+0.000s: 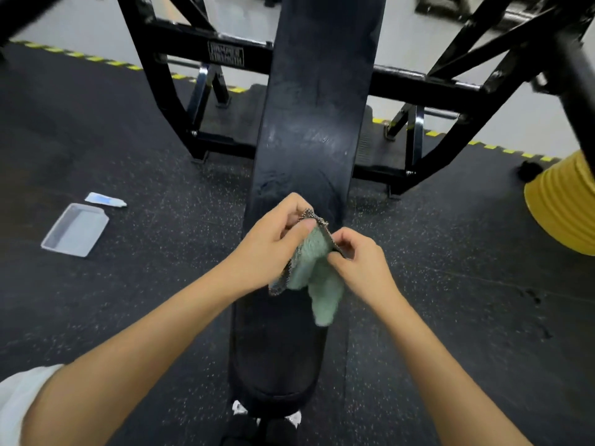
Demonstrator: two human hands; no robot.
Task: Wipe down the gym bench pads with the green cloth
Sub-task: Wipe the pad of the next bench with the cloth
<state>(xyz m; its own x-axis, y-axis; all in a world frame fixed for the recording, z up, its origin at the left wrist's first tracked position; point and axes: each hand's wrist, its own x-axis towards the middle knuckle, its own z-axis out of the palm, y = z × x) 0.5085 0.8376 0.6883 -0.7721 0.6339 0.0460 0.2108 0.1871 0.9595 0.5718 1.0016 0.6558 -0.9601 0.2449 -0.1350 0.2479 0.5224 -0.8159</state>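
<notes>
1. The person holds the green cloth (317,268) in both hands, above the spot where the long pad (309,123) meets the short pad (277,349) nearer the person.
2. The left hand (277,233) pinches the cloth's upper edge, thumb on top and fingers curled behind it.
3. The right hand (360,262) pinches the cloth's right edge between thumb and curled fingers, just beside the left hand.
4. The cloth is bunched between the hands. Its speckled dark border shows along the top and left side, and a loose green end hangs down over the short pad. Whether that end touches the pad cannot be told.
5. The long pad is dark, with pale smears and streaks across its middle. It runs away from the person towards the black frame (225,56).
6. On the speckled dark floor (145,162) left of the pads lies a shallow grey tray (75,230), with a small white and blue tube (104,200) just beyond its far corner.
7. A yellow ribbed object (563,204) stands at the right edge of the view.
8. Yellow and black striped tape (96,58) marks the floor's far edge.
9. A white sleeve (19,400) shows at the lower left corner.
</notes>
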